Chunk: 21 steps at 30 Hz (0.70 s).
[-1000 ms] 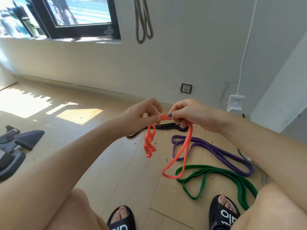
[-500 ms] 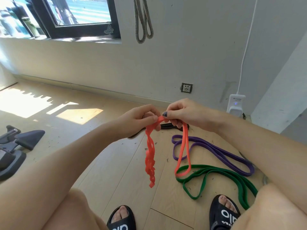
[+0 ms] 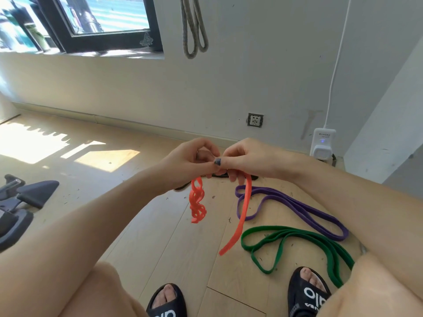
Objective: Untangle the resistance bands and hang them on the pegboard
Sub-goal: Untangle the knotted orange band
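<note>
Left hand (image 3: 191, 160) and right hand (image 3: 246, 157) touching, both pinching orange band (image 3: 243, 213) above floor (image 3: 160, 236). Twisted section hanging below left hand; straight section hanging below right. Purple band (image 3: 295, 205), green band (image 3: 297, 239) lying on floor beside right foot. Grey band (image 3: 194, 28) hanging on wall.

Orange band (image 3: 242, 213) hangs twisted; purple band (image 3: 297, 207), green band (image 3: 297, 239) lie floored.

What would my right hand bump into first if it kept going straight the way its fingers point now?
The right hand points across at the left hand; their fingertips already meet over the orange band, so it would likely press into the left hand first, though depth is hard to judge.
</note>
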Available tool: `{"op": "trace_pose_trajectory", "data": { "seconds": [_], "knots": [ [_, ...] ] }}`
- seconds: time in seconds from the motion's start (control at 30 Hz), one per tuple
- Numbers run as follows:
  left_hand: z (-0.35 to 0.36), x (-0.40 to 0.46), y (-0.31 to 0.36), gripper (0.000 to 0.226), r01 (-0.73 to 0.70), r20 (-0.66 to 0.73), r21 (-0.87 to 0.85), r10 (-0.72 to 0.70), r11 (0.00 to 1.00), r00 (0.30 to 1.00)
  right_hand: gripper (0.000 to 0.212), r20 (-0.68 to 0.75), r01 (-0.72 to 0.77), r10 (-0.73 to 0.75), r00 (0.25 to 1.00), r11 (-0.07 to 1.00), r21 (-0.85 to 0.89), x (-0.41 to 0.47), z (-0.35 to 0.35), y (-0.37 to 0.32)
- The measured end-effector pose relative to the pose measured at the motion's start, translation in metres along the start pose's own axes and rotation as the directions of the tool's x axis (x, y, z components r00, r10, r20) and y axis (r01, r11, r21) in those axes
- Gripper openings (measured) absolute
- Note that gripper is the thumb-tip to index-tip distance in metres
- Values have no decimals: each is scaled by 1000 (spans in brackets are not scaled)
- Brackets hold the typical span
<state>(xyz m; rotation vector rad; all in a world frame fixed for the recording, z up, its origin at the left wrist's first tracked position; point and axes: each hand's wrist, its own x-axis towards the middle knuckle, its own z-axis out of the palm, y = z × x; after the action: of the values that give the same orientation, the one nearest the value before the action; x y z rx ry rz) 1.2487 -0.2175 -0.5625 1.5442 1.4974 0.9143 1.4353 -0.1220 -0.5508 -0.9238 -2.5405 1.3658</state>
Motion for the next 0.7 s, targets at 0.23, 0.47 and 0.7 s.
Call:
{"op": "trace_pose_trajectory", "data": {
  "seconds": [0.23, 0.47, 0.7],
  "knots": [
    [-7, -8, -2, 17, 70, 137, 49, -76, 996, 988, 34, 8, 60, -62, 998, 987, 150, -3, -9, 7],
    [-2, -3, -2, 21, 82, 152, 81, -94, 993, 984, 32, 14, 35, -35, 999, 999, 39, -6, -10, 7],
    [3, -1, 1, 22, 52, 169, 98, -68, 994, 983, 25, 26, 28, -28, 999, 1000, 10, -9, -8, 9]
  ]
}}
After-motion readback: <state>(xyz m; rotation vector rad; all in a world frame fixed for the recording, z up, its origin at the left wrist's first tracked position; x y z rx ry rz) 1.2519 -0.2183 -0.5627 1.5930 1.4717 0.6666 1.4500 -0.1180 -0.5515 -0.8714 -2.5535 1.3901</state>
